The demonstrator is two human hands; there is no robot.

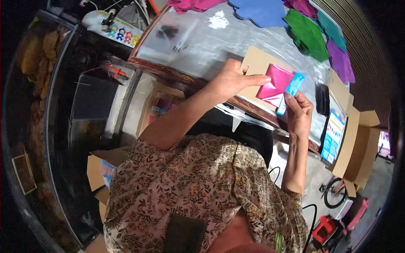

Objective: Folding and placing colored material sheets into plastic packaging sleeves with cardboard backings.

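Note:
My left hand [228, 82] grips a flat tan cardboard piece [255, 61] above the table's near edge. Its thumb lies across a shiny pink folded sheet [278, 80] that rests on the card. Between the thumb and fingers of my right hand [298, 110] is a narrow blue printed strip [296, 82], standing along the right side of the pink sheet. Whether the strip is joined to the sheet I cannot tell. The fingers under the cardboard are mostly hidden.
Clear plastic covers the table [198, 55]. Along its far side lie blue [257, 12], green [306, 33] and purple [340, 61] sheets, with white scraps [218, 20] nearby. A black bundle [322, 99] sits at the right, beside an open cardboard box [358, 147].

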